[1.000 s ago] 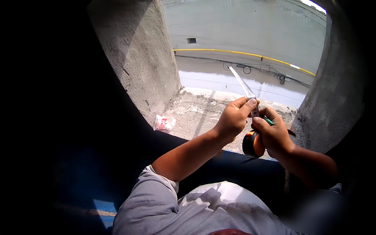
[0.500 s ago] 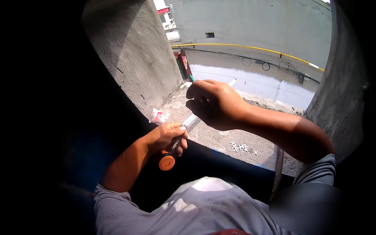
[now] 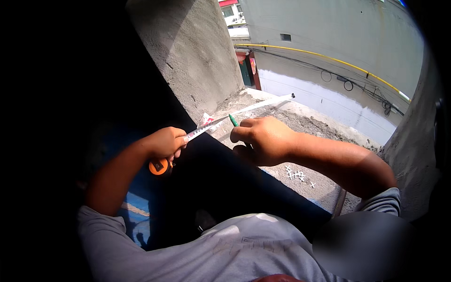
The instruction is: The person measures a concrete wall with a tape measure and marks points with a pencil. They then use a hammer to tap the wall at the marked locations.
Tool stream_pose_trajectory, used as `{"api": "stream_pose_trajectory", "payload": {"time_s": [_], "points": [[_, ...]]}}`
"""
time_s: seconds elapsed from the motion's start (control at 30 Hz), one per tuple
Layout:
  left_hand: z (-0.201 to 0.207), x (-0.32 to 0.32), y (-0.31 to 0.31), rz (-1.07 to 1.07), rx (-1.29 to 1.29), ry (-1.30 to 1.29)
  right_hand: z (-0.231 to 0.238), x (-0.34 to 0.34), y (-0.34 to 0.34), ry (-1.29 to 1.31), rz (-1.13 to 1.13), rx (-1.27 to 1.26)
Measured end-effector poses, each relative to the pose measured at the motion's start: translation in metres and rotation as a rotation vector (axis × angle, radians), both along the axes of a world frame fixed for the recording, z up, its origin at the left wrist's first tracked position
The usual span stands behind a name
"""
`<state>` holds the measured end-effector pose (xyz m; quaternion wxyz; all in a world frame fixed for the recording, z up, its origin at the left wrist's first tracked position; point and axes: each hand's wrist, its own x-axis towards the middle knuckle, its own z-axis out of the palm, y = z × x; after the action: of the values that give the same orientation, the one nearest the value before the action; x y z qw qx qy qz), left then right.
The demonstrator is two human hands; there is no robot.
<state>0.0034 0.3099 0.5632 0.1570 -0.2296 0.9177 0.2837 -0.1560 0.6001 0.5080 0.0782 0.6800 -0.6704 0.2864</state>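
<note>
Tape (image 3: 209,126) (red-printed) in left hand (image 3: 167,141)

Directions were taken from the centre of the view. On the pale tape blade (image 3: 253,106), which was stretched out toward two o'clock, a row of dark scale figures was seen near ten o'clock, with red marks printed among them at the end nearest the case; no figure was clearly resolved. On the round orange face of the tape case (image 3: 159,167), at eight o'clock, a dark label was shown, its lettering too small to be read. Red print was borne by the clear packet (image 3: 205,118), between ten and eleven o'clock. On the grey shirt (image 3: 256,235), near six o'clock, a small boxed line was printed above a row of faint outlined characters, blurred by folds.
</note>
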Motion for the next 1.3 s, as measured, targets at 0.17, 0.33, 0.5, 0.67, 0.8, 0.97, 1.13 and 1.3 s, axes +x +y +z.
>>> {"api": "stream_pose_trajectory", "payload": {"time_s": [0.17, 0.33, 0.5, 0.67, 0.8, 0.97, 1.13, 1.3], "points": [[-0.019, -0.010, -0.006, 0.020, 0.188, 0.137, -0.025, -0.024, 0.001, 0.016, -0.106, -0.130], [0.005, -0.010, -0.024, 0.054, 0.110, 0.246, -0.015, -0.044, -0.003, 0.100, -0.192, -0.271], [0.087, 0.008, -0.055, 0.068, -0.218, 0.446, 0.035, -0.055, -0.049, 0.153, -0.176, -0.305], [0.178, 0.007, -0.089, 0.181, -0.508, 0.466, 0.068, -0.063, -0.130, 0.137, -0.044, -0.555], [0.213, 0.005, -0.106, 0.252, -0.627, 0.479, 0.073, -0.052, -0.182, -0.003, 0.095, -0.657], [0.235, -0.004, -0.124, 0.227, -0.681, 0.523, 0.071, -0.063, -0.206, 0.060, 0.197, -0.717], [0.239, 0.015, -0.123, 0.262, -0.706, 0.498, 0.086, -0.077, -0.219, -0.011, 0.217, -0.772], [0.237, 0.020, -0.107, 0.317, -0.610, 0.418, 0.109, -0.116, -0.255, 0.061, -0.035, -1.046]]}}
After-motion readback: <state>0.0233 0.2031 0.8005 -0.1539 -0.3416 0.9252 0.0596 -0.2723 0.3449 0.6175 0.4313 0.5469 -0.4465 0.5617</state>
